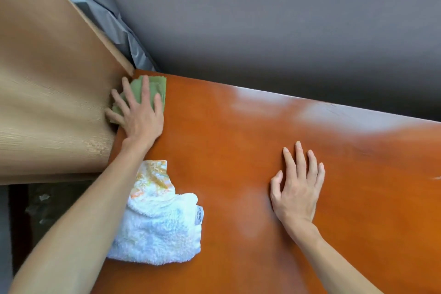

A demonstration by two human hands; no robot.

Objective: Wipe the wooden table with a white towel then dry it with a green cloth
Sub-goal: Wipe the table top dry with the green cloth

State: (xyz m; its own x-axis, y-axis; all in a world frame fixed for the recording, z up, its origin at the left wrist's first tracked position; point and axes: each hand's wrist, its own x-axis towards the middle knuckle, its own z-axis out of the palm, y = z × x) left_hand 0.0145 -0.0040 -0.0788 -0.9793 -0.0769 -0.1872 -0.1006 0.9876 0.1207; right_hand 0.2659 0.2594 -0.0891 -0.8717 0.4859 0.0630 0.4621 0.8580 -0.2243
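Observation:
The wooden table (pixel 238 141) has a glossy orange-brown top that fills the lower right of the view. My left hand (pixel 138 114) lies flat with spread fingers on the green cloth (pixel 156 86), pressing it onto the table's far left corner. The white towel (pixel 157 224), crumpled and with an orange-yellow print at one end, lies on the table's left side, just right of my left forearm. My right hand (pixel 298 186) rests palm down on the bare tabletop with its fingers apart, holding nothing.
A tan wood-grain panel (pixel 47 90) stands against the table's left edge, touching my left fingers. Behind the far edge runs a grey wall (pixel 274 19). Crumpled grey plastic sheeting (pixel 107 19) sits in the corner behind the panel.

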